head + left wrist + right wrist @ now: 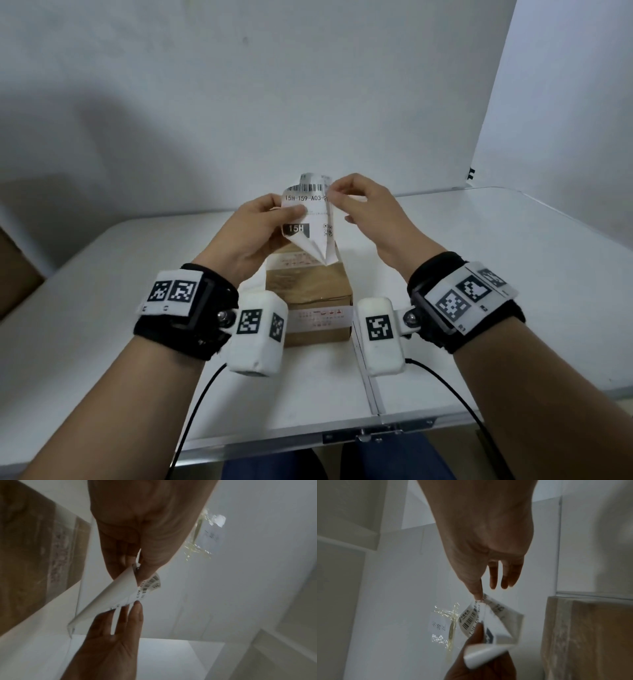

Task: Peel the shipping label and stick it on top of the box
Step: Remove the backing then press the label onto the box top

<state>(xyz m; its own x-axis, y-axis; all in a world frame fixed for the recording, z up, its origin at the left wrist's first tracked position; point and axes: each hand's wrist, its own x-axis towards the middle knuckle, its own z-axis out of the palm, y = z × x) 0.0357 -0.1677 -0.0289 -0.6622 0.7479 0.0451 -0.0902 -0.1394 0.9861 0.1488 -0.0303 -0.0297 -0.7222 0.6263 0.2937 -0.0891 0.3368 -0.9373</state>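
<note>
Pinching the top corner of the shipping label [310, 209], my right hand [368, 214] has thumb and forefinger closed on the paper beside the barcode, the other fingers [494, 577] loosely extended. My left hand [262, 229] grips the label's left edge, thumb pressed across the printed face, fingers curled behind. I see the sheet held up in the air between both hands, its lower part creased and curling away, directly above the cardboard box [310, 294]. The box stands on the white bench [496, 274], taped across its top, near the front edge. Behind it rises a white backdrop panel [308, 85].
</note>
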